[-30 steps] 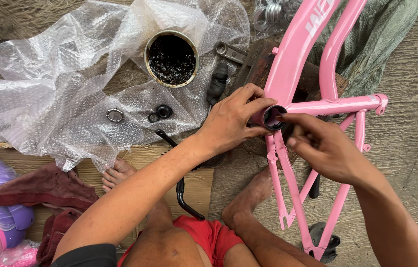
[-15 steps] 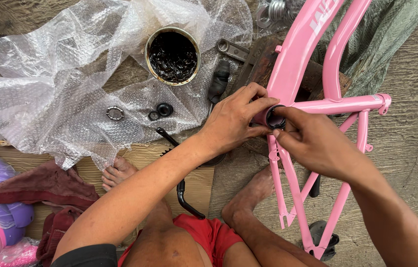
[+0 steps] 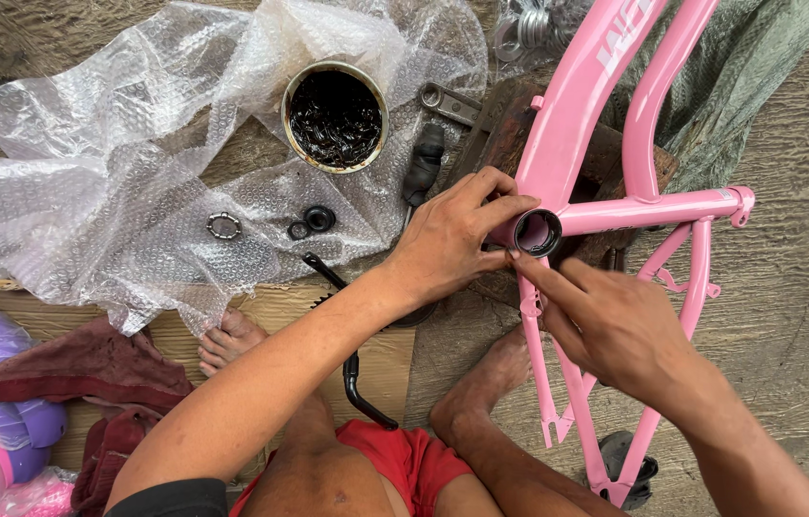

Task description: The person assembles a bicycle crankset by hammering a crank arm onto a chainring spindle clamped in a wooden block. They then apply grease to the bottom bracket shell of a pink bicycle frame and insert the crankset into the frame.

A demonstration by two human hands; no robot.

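Gripping the open bottom-bracket shell (image 3: 537, 233) of the pink bicycle frame (image 3: 584, 86), the left hand (image 3: 450, 242) pinches its rim between thumb and fingers; the right hand (image 3: 615, 325) holds nothing, index fingertip pressed to the shell's lower edge.

Head view, sole view:
- Shell: bore open, facing the camera, right of centre; frame tubes run off to 12, 3 and 6 o'clock.
- Grease tin (image 3: 335, 117): open, dark contents, at 10 o'clock from the shell, on bubble wrap (image 3: 117, 191).
- Bearing ring (image 3: 224, 226) and two dark cups (image 3: 313, 221): loose on the wrap, at 9 o'clock, well apart from both hands.
- Black crank arm (image 3: 352, 369): at 7 o'clock.

Step judged: working the shell's mouth, probably greasing. Next calls for a steady frame while one hand leaves it for a loose part.
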